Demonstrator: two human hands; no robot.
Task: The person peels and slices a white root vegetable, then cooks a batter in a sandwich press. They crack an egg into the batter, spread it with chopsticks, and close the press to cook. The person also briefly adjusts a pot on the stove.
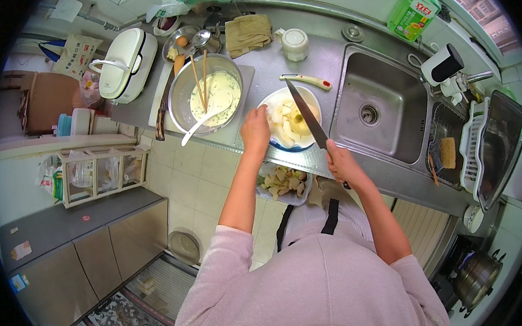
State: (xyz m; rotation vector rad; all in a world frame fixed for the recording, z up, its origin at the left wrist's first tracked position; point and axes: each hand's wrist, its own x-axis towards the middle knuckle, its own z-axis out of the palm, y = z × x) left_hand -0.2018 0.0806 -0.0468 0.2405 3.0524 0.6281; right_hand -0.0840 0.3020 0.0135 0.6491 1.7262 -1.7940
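My right hand [342, 164] grips the handle of a kitchen knife [307, 115], whose blade slants over the right side of a white and blue bowl [291, 147]. Pale cut fruit pieces [280, 119] and a larger peeled piece with a core [299, 121] lie in the bowl. My left hand [256, 127] is at the bowl's left rim; its fingertips are partly hidden, so I cannot tell whether it holds anything. Behind the bowl lies a peeler [307, 81] with a cream handle. To the left, a metal bowl [173, 96] holds pale batter with green bits, chopsticks and a white spoon.
The sink [369, 107] is to the right, with a dish rack [473, 145] beyond it. A lidded white mug [294, 44] and folded cloth [247, 33] stand at the back. A bin with peelings [284, 181] sits below the counter edge. Another knife [161, 120] lies left.
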